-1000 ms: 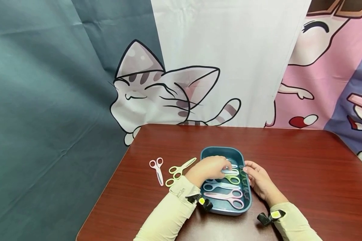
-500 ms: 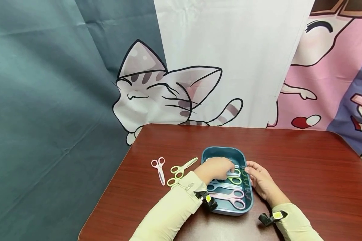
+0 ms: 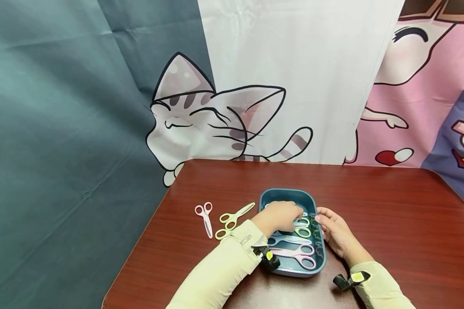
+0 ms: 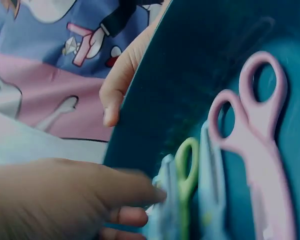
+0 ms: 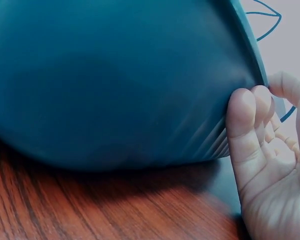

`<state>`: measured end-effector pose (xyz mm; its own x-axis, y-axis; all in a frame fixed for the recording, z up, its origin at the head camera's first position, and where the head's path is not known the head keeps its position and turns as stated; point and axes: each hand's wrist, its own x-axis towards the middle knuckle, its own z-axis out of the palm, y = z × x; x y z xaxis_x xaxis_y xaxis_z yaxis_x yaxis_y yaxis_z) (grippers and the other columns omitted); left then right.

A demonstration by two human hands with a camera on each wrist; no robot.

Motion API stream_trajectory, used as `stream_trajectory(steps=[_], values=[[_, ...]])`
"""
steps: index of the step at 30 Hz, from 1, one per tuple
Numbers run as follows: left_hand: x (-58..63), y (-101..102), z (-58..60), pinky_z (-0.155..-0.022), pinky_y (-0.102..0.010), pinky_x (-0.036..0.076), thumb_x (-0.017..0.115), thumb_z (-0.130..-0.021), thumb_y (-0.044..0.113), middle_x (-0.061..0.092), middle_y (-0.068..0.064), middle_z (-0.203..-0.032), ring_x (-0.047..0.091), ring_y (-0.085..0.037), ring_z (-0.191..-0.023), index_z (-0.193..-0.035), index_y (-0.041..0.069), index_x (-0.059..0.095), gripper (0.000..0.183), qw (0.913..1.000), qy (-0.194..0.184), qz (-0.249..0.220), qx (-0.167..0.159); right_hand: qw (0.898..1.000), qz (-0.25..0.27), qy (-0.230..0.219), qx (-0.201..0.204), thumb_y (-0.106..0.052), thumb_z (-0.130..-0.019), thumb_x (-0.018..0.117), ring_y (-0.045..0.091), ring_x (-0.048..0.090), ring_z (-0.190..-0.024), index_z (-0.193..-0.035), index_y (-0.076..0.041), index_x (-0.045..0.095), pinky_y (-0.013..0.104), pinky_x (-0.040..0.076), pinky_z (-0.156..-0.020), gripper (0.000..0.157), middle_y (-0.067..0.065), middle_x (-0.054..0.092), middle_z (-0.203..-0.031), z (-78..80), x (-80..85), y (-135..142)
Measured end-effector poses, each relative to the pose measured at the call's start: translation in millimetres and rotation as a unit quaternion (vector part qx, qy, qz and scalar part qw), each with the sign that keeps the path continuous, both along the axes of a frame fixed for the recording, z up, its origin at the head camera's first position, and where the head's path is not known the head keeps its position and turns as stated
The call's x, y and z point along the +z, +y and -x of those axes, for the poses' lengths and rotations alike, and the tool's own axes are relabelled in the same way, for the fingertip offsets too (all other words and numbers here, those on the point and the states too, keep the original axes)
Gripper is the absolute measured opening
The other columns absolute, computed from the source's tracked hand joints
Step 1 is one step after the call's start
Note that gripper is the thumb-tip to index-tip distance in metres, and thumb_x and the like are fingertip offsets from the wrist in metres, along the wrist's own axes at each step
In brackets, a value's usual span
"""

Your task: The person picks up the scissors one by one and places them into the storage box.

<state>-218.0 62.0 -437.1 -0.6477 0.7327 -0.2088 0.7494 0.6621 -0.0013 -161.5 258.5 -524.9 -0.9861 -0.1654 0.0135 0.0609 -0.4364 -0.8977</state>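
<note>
A dark blue-green plastic box (image 3: 291, 273) stands on the table with several child-size scissors in it. My left hand (image 3: 281, 215) reaches inside, its fingers curled down at the pale blue scissors (image 4: 169, 200); thumb and fingers seem to pinch them, though motion blurs the contact. Beside these lie green-handled scissors (image 4: 186, 187), another light blue pair (image 4: 212, 190) and pink scissors (image 4: 260, 135), nearest my body. On the box's right side, my right hand (image 3: 337, 235) grips the rim, thumb over the edge and fingers against the outer wall (image 5: 115, 100).
Left of the box, pink scissors (image 3: 207, 223) and yellow-green scissors (image 3: 240, 213) lie on the reddish-brown table (image 3: 390, 214). Another yellow-green handle (image 3: 221, 234) shows partly beneath my left sleeve. A printed cartoon cloth (image 3: 317, 77) hangs behind the table.
My left hand has shifted slightly to the right inside the box, and its forearm now covers more of the box's left side. The right hand keeps its grip on the rim.
</note>
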Motion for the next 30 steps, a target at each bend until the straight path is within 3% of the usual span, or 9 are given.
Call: stream_trajectory(steps=[6, 10, 14, 19, 26, 30], values=[[37.4, -29, -6.9, -0.083, -0.029, 0.052, 0.067, -0.096, 0.035, 0.062, 0.008, -0.122, 0.059, -0.007, -0.101, -0.127, 0.031, 0.065, 0.032, 0.9977, -0.005, -0.064, 0.019, 1.000, -0.004, 0.001, -0.007, 0.000, -0.103, 0.047, 0.006, 0.067, -0.074, -0.112, -0.011, 0.057, 0.021, 0.056, -0.060, 0.017, -0.004, 0.068, -0.088, -0.1, -0.4, -1], [60.6, -68, -8.7, -0.077, -0.026, 0.050, 0.064, -0.096, 0.025, 0.062, 0.007, -0.112, 0.057, -0.007, -0.094, -0.125, 0.025, 0.066, 0.029, 0.9878, -0.009, -0.149, 0.044, 1.000, -0.004, 0.003, -0.005, 0.000, -0.104, 0.046, 0.006, 0.067, -0.074, -0.111, -0.012, 0.058, 0.021, 0.056, -0.060, 0.018, -0.004, 0.069, -0.088, 0.3, -0.6, -1], [67.1, -105, -4.8, -0.072, -0.027, 0.048, 0.063, -0.094, 0.019, 0.059, 0.006, -0.099, 0.055, -0.009, -0.087, -0.118, 0.020, 0.068, 0.024, 0.9746, 0.002, -0.207, 0.086, 1.000, -0.002, 0.004, -0.003, 0.001, -0.104, 0.046, 0.006, 0.067, -0.074, -0.111, -0.012, 0.058, 0.020, 0.056, -0.060, 0.019, -0.004, 0.068, -0.088, -0.1, -0.8, 0], [53.8, -134, -1.1, -0.074, -0.031, 0.049, 0.066, -0.090, 0.014, 0.060, 0.003, -0.092, 0.057, -0.014, -0.085, -0.105, 0.016, 0.068, 0.015, 0.9654, 0.001, -0.226, 0.130, 1.000, 0.005, 0.007, -0.004, 0.001, -0.104, 0.046, 0.006, 0.066, -0.072, -0.111, -0.012, 0.058, 0.020, 0.055, -0.059, 0.019, -0.005, 0.068, -0.087, -1.7, -0.8, 2], [8.4, -152, -8.0, -0.063, -0.033, 0.045, 0.073, -0.084, 0.017, 0.059, 0.003, -0.081, 0.054, -0.014, -0.075, -0.099, 0.017, 0.069, 0.016, 0.9686, -0.030, -0.178, 0.171, 1.000, 0.005, 0.005, -0.003, 0.001, -0.104, 0.046, 0.005, 0.066, -0.072, -0.110, -0.013, 0.059, 0.019, 0.055, -0.058, 0.020, -0.005, 0.068, -0.087, -1.2, -1.4, 1], [-14.1, -152, -14.1, -0.061, -0.034, 0.046, 0.077, -0.081, 0.022, 0.057, 0.007, -0.079, 0.055, -0.013, -0.073, -0.096, 0.019, 0.069, 0.018, 0.9707, -0.015, -0.148, 0.189, 1.000, 0.000, 0.004, -0.004, 0.001, -0.104, 0.045, 0.005, 0.066, -0.072, -0.110, -0.013, 0.059, 0.019, 0.055, -0.058, 0.021, -0.006, 0.068, -0.087, -0.4, -1.8, 0]])
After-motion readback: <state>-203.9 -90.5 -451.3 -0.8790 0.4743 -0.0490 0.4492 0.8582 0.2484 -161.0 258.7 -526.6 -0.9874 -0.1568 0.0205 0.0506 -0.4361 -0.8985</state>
